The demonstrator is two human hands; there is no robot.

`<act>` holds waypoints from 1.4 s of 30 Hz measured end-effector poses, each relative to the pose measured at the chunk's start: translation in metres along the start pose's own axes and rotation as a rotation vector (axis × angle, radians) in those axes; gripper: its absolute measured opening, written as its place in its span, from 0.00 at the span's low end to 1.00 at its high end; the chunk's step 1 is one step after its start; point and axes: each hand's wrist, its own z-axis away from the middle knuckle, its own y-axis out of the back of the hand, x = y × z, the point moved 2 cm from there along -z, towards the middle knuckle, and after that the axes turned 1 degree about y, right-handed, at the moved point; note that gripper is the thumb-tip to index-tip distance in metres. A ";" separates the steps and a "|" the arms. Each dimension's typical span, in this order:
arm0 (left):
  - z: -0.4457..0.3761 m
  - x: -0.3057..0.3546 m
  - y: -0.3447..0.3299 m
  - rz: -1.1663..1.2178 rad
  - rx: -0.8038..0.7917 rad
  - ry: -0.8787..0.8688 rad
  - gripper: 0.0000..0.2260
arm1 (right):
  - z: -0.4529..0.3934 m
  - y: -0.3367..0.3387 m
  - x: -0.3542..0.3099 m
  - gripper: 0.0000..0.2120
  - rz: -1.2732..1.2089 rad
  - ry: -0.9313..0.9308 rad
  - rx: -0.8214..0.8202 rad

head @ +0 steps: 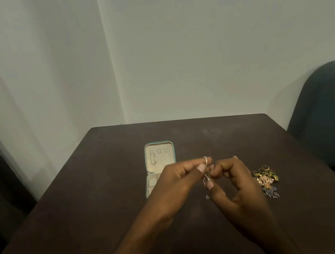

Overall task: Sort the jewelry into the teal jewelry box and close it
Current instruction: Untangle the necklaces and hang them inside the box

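Meeting above the dark table (101, 214), the left hand (179, 182) and right hand (236, 179) both curl their fingertips onto a small silver ring (205, 160) with a thin dangling piece, the left pinching the ring at the top. Just right of the right hand, a heap of gold, pink and silver jewelry (267, 179) lies on the table. Beyond the left hand, the teal jewelry box (160, 156) lies open, a chain in its lid, with a dark chair (334, 118) at the far right.

We see bare table (99, 203) left of the open jewelry box (161, 167) — the jewelry pile (266, 179) crowds the right.
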 end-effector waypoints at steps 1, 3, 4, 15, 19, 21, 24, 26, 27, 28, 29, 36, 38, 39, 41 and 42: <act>0.000 -0.001 -0.001 -0.035 -0.013 -0.019 0.10 | -0.001 0.001 0.001 0.06 -0.025 -0.022 0.002; 0.001 -0.003 -0.001 -0.061 -0.039 -0.032 0.10 | -0.003 0.003 0.002 0.05 -0.042 -0.054 0.005; 0.001 -0.003 -0.001 -0.070 -0.054 -0.030 0.10 | -0.004 0.004 0.003 0.04 -0.035 -0.062 0.007; 0.000 -0.009 0.002 -0.210 -0.048 -0.023 0.06 | -0.002 0.004 0.012 0.07 -0.041 -0.100 0.074; 0.003 -0.006 0.001 -0.116 -0.050 -0.036 0.07 | 0.000 -0.004 0.019 0.07 -0.199 -0.162 0.020; 0.004 -0.005 0.000 -0.097 -0.054 -0.027 0.07 | 0.003 -0.009 0.021 0.10 -0.306 -0.187 -0.031; 0.004 -0.005 0.001 -0.074 -0.028 -0.013 0.08 | 0.009 -0.015 0.026 0.12 -0.474 -0.287 -0.052; 0.005 -0.005 0.000 -0.073 -0.011 -0.012 0.08 | 0.012 -0.018 0.030 0.13 -0.513 -0.337 -0.035; 0.005 -0.006 0.000 -0.069 0.003 -0.012 0.08 | 0.013 -0.020 0.030 0.12 -0.518 -0.352 -0.022; 0.005 -0.006 0.000 -0.067 0.019 -0.011 0.09 | 0.014 -0.021 0.031 0.10 -0.518 -0.365 -0.014; 0.005 -0.005 0.000 -0.066 0.032 -0.012 0.09 | 0.014 -0.022 0.031 0.08 -0.527 -0.379 -0.009; 0.007 -0.006 -0.005 -0.002 0.002 0.061 0.13 | 0.017 -0.031 0.037 0.17 -0.600 -0.521 0.032; 0.009 -0.008 -0.006 -0.026 -0.020 0.078 0.14 | 0.018 -0.035 0.041 0.19 -0.534 -0.511 0.034; 0.010 -0.011 -0.006 -0.052 -0.021 0.081 0.14 | 0.019 -0.036 0.043 0.18 -0.498 -0.506 0.033; 0.010 -0.016 -0.006 -0.086 -0.012 0.092 0.14 | 0.019 -0.037 0.047 0.12 -0.443 -0.509 0.033; 0.010 -0.018 -0.006 -0.085 -0.008 0.098 0.14 | 0.019 -0.037 0.048 0.11 -0.425 -0.510 0.031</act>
